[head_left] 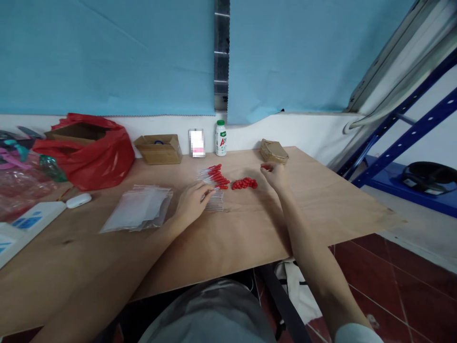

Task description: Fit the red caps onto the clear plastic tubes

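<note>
Thumb and fingers of my left hand (193, 200) are pinched around a thin clear stick, its end poking out to the right. Below those fingers lie several similar plain thin clear sticks (214, 205) side by side. Just beyond them is a fanned row of thin sticks with red tips (217, 176). A small heap of red oval pieces (244, 183) sits between my two hands. My right hand (276, 176), to the right of the heap, is closed on a small red piece (266, 166) at its fingertips.
Clear plastic bags (137, 207) lie left of my left hand. Along the wall stand a red bag (107, 157), an open cardboard box (162, 151), a white bottle (221, 140) and a brown packet (274, 151). A white power strip (35, 216) is at far left.
</note>
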The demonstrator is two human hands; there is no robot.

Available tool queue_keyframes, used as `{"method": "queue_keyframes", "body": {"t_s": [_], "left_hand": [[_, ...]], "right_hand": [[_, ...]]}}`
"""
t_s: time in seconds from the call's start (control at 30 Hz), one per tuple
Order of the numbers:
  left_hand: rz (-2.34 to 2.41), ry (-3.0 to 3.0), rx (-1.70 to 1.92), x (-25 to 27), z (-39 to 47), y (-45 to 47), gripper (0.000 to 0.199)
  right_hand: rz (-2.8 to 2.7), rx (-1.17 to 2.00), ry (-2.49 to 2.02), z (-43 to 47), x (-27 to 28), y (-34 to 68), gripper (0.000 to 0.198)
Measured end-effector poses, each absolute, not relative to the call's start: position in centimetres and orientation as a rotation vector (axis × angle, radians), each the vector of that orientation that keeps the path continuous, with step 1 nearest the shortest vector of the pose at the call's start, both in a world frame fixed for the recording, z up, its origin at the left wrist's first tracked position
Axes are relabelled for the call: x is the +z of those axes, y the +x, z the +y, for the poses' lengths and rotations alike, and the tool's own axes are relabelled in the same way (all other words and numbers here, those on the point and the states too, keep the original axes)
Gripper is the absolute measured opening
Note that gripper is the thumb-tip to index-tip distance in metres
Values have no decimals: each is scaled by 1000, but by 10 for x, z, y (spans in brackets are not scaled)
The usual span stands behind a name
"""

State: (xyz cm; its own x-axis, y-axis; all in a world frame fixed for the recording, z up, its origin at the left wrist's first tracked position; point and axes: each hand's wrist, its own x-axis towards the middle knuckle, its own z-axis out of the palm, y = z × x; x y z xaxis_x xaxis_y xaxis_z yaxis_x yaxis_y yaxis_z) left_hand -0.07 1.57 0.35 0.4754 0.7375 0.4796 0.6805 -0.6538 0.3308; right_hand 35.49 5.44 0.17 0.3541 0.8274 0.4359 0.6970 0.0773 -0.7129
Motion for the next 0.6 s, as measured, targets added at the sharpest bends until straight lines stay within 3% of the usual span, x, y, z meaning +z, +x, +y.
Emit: {"method": "queue_keyframes", "body": {"t_s": [0.43,0.6], "left_hand": [[1114,2677,838,-16,28,0,17],[1115,2619,882,-20,30,0,13]], "right_hand": [[-1535,415,-1941,44,-2,338,28],[-1562,383,-1996,46,-2,337,19]]}}
